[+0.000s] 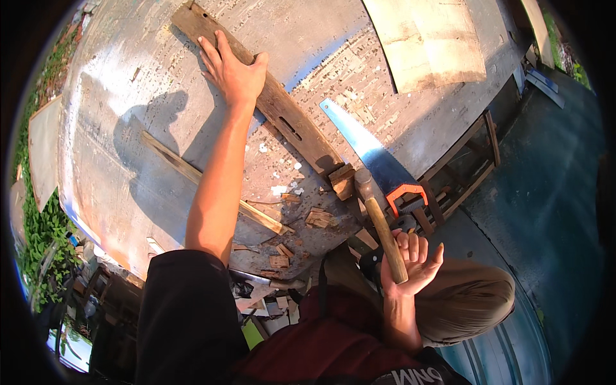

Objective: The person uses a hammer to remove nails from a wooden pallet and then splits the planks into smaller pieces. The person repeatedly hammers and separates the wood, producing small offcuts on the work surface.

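- The weathered plank runs from the upper left to the centre of the frame, its lower end against a small wood block.
- The left hand is spread across the plank's upper part, fingers apart; the right hand, lower right, holds a hammer loosely by its wooden handle.
- The plank looks stiff, fairly heavy and rough rather than slippery, perhaps splintery; its long edges, away from the slot, seem the best hold. The hammer is probably head-heavy, best held low on the handle.
- The worn tabletop is flaking, with wood scraps at lower centre and a handsaw right of the plank.
- Green foliage at far left and strong sunlight suggest outdoors.
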{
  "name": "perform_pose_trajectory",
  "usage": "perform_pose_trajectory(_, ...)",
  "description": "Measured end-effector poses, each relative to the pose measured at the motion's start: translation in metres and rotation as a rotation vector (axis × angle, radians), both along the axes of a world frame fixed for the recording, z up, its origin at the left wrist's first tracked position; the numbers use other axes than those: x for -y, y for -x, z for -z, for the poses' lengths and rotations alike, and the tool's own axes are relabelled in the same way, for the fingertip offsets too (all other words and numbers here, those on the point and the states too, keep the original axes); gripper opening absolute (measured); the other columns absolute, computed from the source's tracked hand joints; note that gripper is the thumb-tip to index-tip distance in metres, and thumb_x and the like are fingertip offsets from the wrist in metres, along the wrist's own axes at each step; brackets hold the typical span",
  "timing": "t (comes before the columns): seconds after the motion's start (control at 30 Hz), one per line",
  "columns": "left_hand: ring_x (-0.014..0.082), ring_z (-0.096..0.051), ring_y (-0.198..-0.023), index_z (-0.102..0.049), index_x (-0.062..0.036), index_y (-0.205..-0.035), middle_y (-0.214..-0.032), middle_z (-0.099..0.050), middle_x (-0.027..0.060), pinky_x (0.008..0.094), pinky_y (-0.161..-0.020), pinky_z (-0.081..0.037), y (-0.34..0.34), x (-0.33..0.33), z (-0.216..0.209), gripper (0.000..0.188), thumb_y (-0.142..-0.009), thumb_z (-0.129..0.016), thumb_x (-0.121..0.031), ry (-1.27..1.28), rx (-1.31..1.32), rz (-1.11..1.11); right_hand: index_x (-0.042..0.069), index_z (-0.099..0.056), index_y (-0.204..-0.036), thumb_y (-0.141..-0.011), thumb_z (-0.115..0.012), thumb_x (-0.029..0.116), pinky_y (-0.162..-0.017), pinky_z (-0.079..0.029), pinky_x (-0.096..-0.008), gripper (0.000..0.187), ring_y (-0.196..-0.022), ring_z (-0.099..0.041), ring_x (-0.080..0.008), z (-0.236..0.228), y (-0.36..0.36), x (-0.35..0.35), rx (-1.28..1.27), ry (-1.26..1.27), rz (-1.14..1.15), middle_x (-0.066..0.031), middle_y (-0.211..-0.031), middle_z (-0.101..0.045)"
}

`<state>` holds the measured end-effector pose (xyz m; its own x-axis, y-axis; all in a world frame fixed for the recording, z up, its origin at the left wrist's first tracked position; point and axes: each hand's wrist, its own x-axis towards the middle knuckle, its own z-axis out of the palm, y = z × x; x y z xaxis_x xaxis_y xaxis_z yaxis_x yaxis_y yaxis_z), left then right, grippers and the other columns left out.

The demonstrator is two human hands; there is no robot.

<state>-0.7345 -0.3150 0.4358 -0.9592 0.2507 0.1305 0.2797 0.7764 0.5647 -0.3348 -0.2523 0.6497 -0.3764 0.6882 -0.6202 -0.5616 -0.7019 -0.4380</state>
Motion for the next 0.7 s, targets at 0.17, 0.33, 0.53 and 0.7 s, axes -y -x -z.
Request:
perform_pose_trajectory(0.17, 0.0424, -0.010, -0.155, -0.026, -0.0109, -0.161, -0.169, -0.005, 0.0222, 0.0616, -0.122, -0.020, -0.002, -0.001, -0.006, 0.107, -0.074, -0.082, -0.036, -0.031, 0.072, 0.003, 0.002, -0.014, -0.161, -0.102, -0.044, 0.061, -0.103, -0.051, -0.0563, 0.089, -0.135, -0.049, -0.0340, -0.026, 0.026, -0.007, 0.155, 0.474, -0.322, -0.0272, -0.158, -0.031)
perform_pose_trajectory(0.33, 0.0439, -0.011, -0.155, -0.024, -0.0110, -0.162, -0.169, -0.003, 0.0233, 0.0570, -0.123, -0.024, -0.003, 0.000, -0.009, 0.107, -0.075, -0.083, -0.033, -0.068, 0.071, 0.032, -0.002, -0.032, -0.148, -0.109, -0.038, 0.044, -0.034, -0.046, -0.0229, 0.061, -0.060, -0.063, -0.0171, -0.009, -0.001, -0.031, -0.151, 0.948, -0.336, -0.0222, -0.110, -0.059)
perform_pose_trajectory(0.53, 0.0445, -0.012, -0.155, -0.026, -0.0098, -0.161, -0.168, -0.003, 0.0242, 0.0572, -0.123, -0.025, 0.000, 0.004, -0.006, 0.105, -0.075, -0.082, -0.030, -0.112, 0.075, 0.043, -0.004, -0.042, -0.132, -0.110, -0.042, 0.031, -0.037, -0.044, -0.0227, 0.041, -0.048, -0.049, -0.0100, -0.017, 0.005, -0.024, -0.137, 1.022, -0.230, -0.0044, -0.072, -0.046)
perform_pose_trajectory(0.7, 0.0484, -0.011, -0.154, -0.030, -0.0056, -0.159, -0.167, -0.006, 0.0280, 0.0601, -0.122, -0.022, -0.004, 0.004, -0.004, 0.104, -0.072, -0.082, -0.029, -0.184, 0.048, 0.112, 0.001, -0.053, -0.102, -0.107, -0.048, 0.017, -0.035, -0.032, -0.0198, 0.017, -0.045, -0.039, -0.0042, -0.040, 0.153, -0.024, 0.011, 1.108, -0.202, 0.0014, -0.070, -0.044)
